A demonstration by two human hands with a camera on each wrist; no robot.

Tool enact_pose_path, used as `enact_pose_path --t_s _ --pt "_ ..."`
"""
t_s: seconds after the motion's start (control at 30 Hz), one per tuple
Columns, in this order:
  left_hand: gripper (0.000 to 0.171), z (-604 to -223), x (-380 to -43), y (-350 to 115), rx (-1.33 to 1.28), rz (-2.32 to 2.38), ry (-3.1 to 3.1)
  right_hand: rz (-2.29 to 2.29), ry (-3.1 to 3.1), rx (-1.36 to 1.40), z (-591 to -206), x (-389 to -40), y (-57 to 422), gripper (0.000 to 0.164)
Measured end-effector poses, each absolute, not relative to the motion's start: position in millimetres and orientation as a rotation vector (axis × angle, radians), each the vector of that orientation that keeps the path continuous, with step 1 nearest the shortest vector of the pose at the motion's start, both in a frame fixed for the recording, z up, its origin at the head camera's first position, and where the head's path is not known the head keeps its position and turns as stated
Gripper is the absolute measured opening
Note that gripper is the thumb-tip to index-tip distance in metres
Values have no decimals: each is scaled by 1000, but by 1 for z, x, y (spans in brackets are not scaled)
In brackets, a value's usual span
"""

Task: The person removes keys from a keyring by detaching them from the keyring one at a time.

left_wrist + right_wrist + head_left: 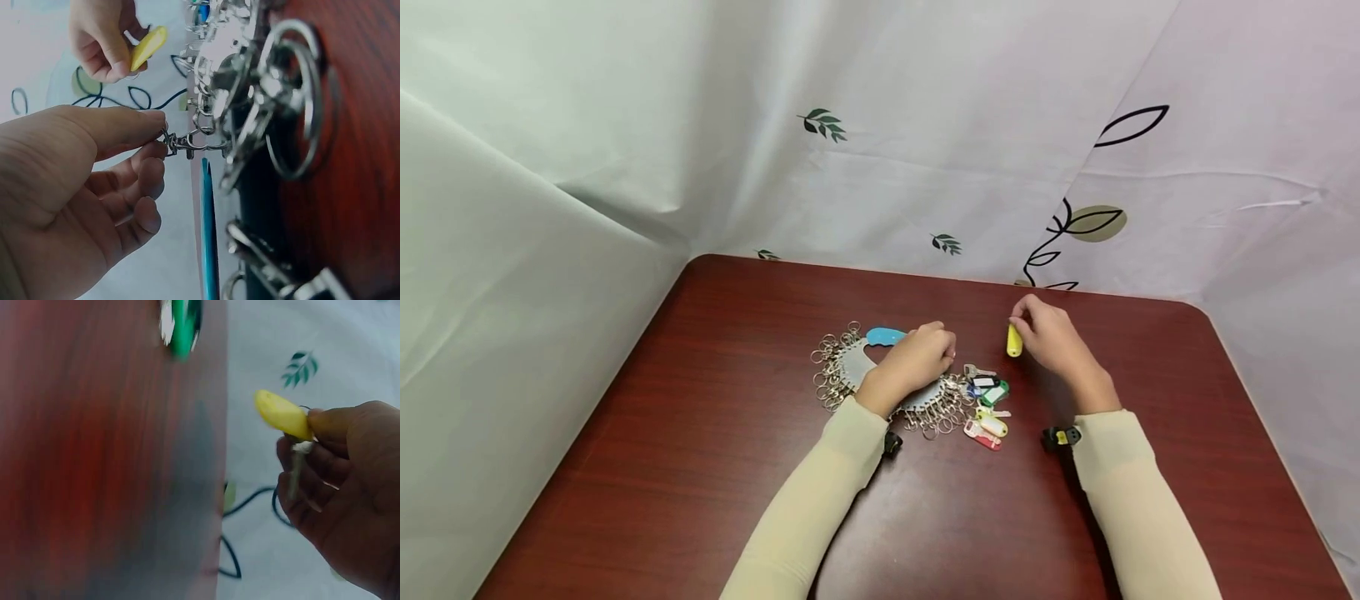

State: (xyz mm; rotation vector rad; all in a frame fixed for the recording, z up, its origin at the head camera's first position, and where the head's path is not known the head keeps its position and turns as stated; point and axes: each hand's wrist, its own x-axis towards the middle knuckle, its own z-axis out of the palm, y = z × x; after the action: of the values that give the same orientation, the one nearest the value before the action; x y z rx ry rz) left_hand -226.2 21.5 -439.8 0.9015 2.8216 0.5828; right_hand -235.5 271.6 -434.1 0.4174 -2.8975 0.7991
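In the head view, a curved silver key holder point(854, 363) with a blue handle point(884, 336) lies on the table, fringed with many small metal clasps and rings. My left hand point(919, 357) is over its right part. Up close in the left wrist view, my thumb and forefinger pinch a small metal clasp point(180, 144) at the holder's edge. To the right, my right hand point(1051, 335) holds a yellow key tag point(1014, 341) above the table. The right wrist view shows a key point(295, 472) hanging beneath that tag, near the curled fingers.
Beside the holder's right end lie several tagged keys, among them a green tag point(995, 393), a yellow tag point(992, 426) and a red tag point(988, 442). The dark red table point(715, 467) meets a white patterned cloth point(880, 167) at its back and sides.
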Motion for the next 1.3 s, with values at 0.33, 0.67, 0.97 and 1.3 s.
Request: enact_pose_path --t_s 0.33,0.67,0.97,1.3 --pt "16 -439 -231 27 1087 373 2814 467 -3073 498 -423 -264 313 9" --pt "13 -432 -231 8 1173 247 2855 -18 -2978 754 -412 -285 330 11" --pt "28 -428 -227 -31 1205 80 2940 -388 -2844 892 -415 -298 330 9" --pt "43 -439 -218 -80 1275 35 2999 -383 -2803 910 -435 -309 322 12"
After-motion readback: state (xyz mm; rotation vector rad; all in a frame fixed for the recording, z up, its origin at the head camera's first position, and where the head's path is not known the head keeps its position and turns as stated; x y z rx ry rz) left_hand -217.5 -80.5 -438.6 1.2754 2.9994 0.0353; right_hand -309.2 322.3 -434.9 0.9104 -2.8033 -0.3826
